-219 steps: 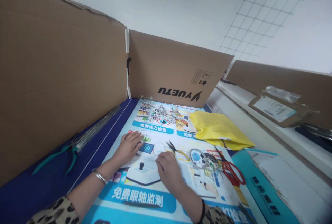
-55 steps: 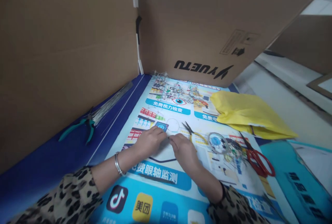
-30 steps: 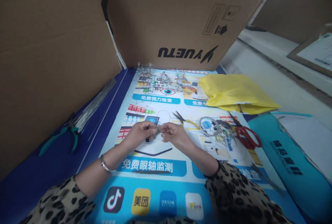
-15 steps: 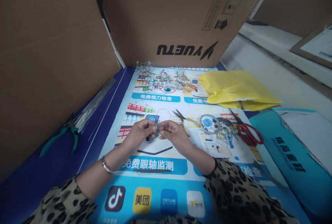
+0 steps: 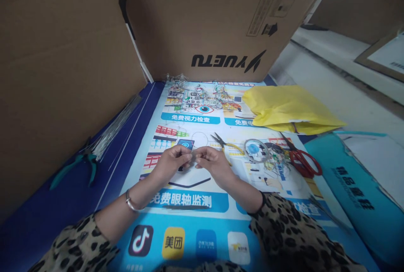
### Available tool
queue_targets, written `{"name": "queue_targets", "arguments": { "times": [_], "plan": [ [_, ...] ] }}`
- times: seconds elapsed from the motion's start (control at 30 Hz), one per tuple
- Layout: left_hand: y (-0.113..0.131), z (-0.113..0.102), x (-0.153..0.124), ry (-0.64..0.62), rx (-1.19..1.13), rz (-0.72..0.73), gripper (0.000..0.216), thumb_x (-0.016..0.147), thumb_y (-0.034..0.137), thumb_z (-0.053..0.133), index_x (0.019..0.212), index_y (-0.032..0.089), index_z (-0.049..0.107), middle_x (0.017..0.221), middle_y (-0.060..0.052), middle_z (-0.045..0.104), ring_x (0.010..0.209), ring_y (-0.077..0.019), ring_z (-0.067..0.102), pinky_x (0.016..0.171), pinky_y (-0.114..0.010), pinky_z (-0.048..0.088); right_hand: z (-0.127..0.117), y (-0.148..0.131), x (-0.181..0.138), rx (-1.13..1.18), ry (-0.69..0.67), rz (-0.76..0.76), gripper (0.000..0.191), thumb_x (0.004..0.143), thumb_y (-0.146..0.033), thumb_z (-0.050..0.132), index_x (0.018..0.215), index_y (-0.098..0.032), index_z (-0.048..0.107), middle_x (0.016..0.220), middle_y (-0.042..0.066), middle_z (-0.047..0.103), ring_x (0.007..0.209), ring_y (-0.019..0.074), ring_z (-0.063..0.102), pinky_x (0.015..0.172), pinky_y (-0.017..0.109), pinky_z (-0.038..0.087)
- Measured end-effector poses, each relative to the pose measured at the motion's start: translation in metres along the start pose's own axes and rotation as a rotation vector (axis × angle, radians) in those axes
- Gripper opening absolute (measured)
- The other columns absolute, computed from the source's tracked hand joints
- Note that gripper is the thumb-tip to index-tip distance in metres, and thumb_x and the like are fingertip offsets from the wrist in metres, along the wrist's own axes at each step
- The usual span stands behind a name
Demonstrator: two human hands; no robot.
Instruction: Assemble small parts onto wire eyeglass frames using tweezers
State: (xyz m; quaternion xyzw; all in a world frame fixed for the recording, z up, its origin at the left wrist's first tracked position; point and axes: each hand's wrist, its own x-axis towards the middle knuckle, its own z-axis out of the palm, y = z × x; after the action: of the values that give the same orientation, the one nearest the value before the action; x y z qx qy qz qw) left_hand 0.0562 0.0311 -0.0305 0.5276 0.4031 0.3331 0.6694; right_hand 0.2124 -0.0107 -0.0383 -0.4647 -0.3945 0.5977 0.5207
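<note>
Over the printed poster, my left hand (image 5: 173, 162) and my right hand (image 5: 213, 163) meet fingertip to fingertip, both closed in a pinch. A thin wire loop (image 5: 200, 133) rises from between the fingers, and its lower ends are hidden by them. Just beyond my right hand lie yellow-handled pliers (image 5: 232, 148), jaws pointing away to the left. Farther right are a coil of wire (image 5: 267, 154), a tangle of small beaded wire pieces (image 5: 279, 160) and red-handled scissors (image 5: 304, 162).
Cardboard walls (image 5: 202, 19) close off the back and left. Teal-handled pliers (image 5: 90, 162) and a bundle of straight wires (image 5: 116, 127) lie at left. Wire pieces (image 5: 217, 93) sit at the back. To the right are a yellow bag (image 5: 287, 104), a teal bag (image 5: 341, 179) and tweezers (image 5: 330, 213).
Both hands stay pinched at nearly the same spot, with the fingertips shifted only slightly. The whole view has drifted a little.
</note>
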Motion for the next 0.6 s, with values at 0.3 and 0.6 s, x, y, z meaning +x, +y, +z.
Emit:
{"name": "queue_targets", "arguments": {
  "times": [0.3,0.6],
  "plan": [
    [-0.0022,-0.0002,0.0016,0.026,-0.006,-0.016,0.017,0.070,0.026,0.065,0.079,0.014,0.056,0.059,0.003,0.056,0.052,-0.0085,0.051,0.051,-0.022,0.041,0.0014,0.0003,0.0004,-0.012,0.021,-0.019,0.028,0.063,-0.028,0.070,0.088,-0.021,0.062,0.073,-0.002,0.055,0.069,0.0105,0.053,0.062,0.027,0.051],
    [-0.0022,0.0008,0.0010,0.064,-0.035,-0.010,0.018,0.069,0.025,0.067,0.080,0.015,0.056,0.060,0.004,0.056,0.050,-0.0078,0.052,0.051,-0.021,0.043,0.0020,0.0035,0.0005,-0.037,0.048,-0.028,0.027,0.063,-0.027,0.069,0.088,-0.020,0.061,0.075,-0.001,0.058,0.070,0.0116,0.055,0.062,0.027,0.052]
  ]
}}
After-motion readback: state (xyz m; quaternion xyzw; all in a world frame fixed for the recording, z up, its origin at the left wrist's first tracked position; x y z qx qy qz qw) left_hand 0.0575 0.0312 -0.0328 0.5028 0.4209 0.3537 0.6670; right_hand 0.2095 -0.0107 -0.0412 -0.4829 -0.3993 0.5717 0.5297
